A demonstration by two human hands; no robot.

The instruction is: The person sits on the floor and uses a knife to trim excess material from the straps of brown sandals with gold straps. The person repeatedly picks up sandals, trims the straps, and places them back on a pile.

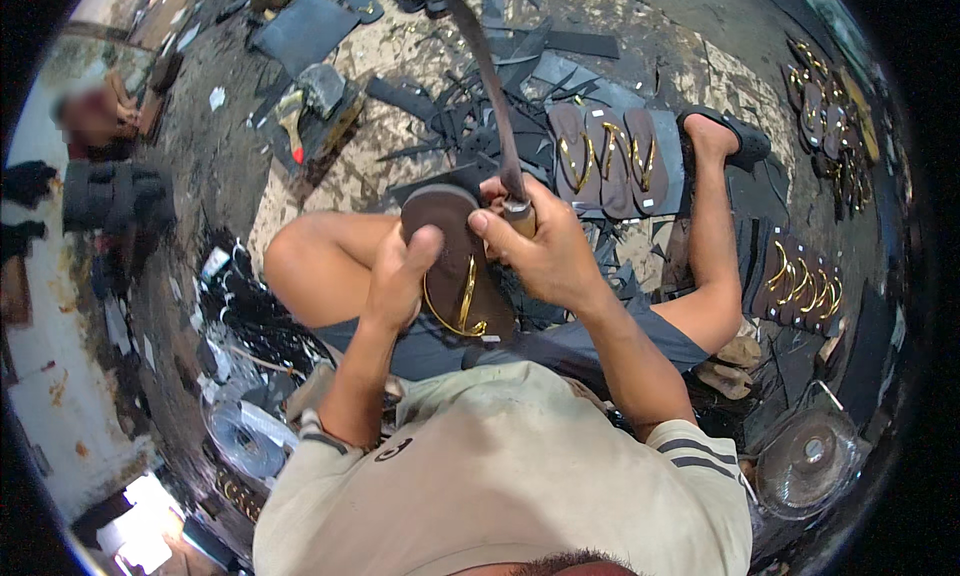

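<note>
The left hand [400,276] grips a dark brown foam sandal with gold-coloured straps [455,266], thumb pressed on its upper face. The right hand [540,251] closes around the wooden handle of a long dark blade [490,86], which points toward twelve o'clock from the sandal's toe. At two o'clock, three finished brown sandals [605,161] lie side by side on the floor [400,51] among black offcuts [460,126].
</note>
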